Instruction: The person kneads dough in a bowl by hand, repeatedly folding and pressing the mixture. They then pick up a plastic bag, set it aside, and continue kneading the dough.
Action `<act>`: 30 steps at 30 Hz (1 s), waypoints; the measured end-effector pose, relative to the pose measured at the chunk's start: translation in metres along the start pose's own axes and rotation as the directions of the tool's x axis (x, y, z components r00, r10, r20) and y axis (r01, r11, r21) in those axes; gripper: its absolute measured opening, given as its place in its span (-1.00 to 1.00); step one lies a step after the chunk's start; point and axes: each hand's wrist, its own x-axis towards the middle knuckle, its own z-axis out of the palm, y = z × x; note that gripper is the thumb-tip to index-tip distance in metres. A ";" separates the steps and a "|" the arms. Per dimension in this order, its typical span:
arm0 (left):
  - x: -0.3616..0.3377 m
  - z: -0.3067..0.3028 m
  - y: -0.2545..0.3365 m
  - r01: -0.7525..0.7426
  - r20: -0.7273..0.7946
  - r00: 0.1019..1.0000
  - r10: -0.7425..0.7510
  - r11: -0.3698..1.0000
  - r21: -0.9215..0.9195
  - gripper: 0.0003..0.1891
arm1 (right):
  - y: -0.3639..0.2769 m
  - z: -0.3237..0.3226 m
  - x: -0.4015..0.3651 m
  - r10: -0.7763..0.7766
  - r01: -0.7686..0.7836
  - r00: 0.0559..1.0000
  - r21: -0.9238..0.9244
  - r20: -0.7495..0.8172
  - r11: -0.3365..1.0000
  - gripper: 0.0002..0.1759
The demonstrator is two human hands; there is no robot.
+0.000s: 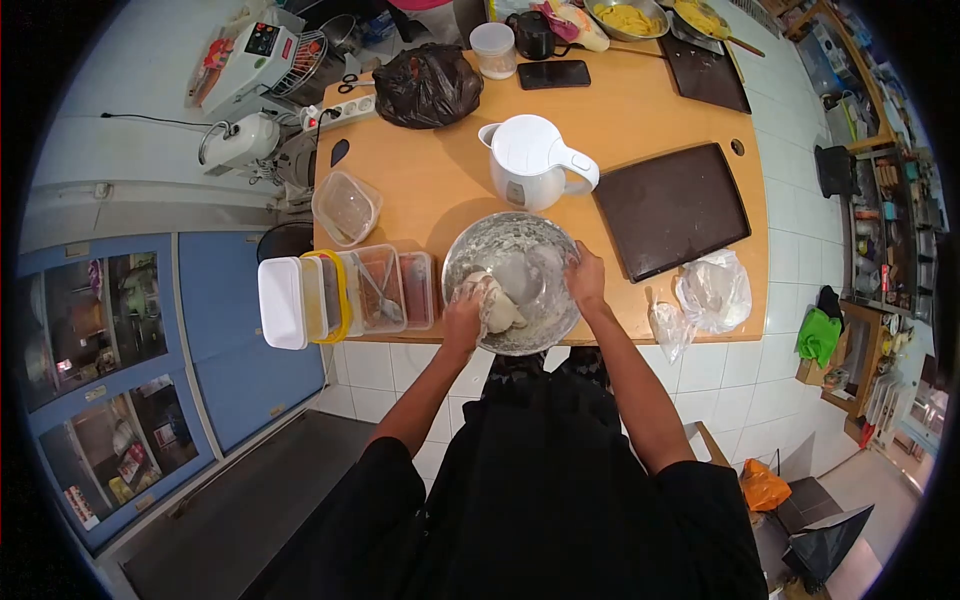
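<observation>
1. The left hand (463,318) has its grip curled shut on the dough lump (497,306), low in the steel bowl (530,238). The right hand (585,280) clamps the bowl's rim, grip closed.
2. The bowl sits at the near edge of the table (440,190) and seems to overhang it, so a hard pull toward the body could tip it off.
3. The white kettle (530,160) stands just behind the bowl and the plastic tubs (385,290) just to its left. A swung elbow might knock either.
4. Bare table shows only behind the tubs, left of the kettle. The dark tray (672,208) hems in the right.

Kitchen: mixing bowl (512,240), kettle (530,160), stand mixer (245,140).
</observation>
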 end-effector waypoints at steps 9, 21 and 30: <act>0.033 0.076 -0.004 -0.240 0.059 0.971 0.233 0.942 0.235 -0.67 | -0.001 -0.016 0.021 -0.078 0.087 0.992 -0.081 0.103 0.993 -0.72; 0.122 0.125 0.033 -0.128 0.100 0.990 0.104 0.951 0.281 -0.75 | 0.003 -0.009 0.023 -0.120 0.121 0.992 -0.040 0.030 0.992 -0.82; 0.097 0.148 0.012 -0.170 0.155 0.975 0.161 0.984 0.048 -0.64 | -0.006 -0.010 0.016 -0.018 0.021 0.999 -0.089 0.033 0.996 -0.80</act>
